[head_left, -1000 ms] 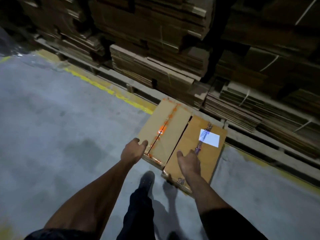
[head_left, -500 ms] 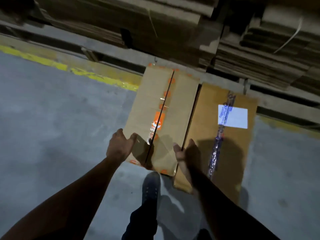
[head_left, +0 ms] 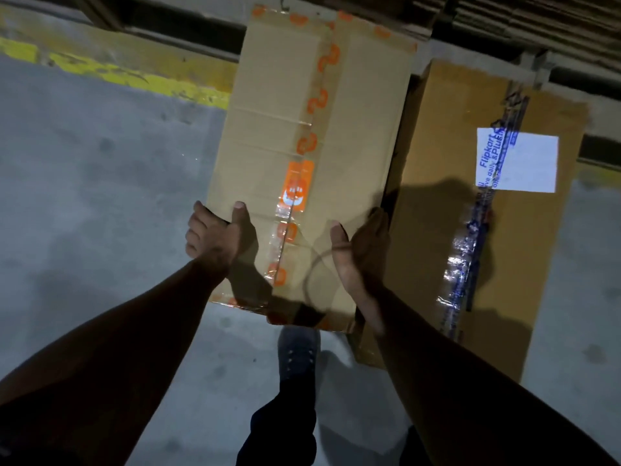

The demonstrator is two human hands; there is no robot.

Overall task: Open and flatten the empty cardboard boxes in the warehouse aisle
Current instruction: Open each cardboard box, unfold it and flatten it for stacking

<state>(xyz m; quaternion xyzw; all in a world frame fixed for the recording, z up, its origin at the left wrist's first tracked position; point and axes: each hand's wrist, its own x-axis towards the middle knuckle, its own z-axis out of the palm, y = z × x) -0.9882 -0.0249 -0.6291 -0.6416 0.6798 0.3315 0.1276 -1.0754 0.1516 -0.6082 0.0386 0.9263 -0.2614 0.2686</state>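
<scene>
Both my hands grip the taped box [head_left: 353, 129], left hand [head_left: 218, 237], right hand [head_left: 361, 253]. Tape's unbroken, so it might slip or bump the box beside my right hand [head_left: 447, 237].

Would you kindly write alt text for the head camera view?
A person's left hand and right hand grip opposite sides of an orange-taped cardboard box. Beside it on the concrete floor sits a second box with a white label.
</scene>
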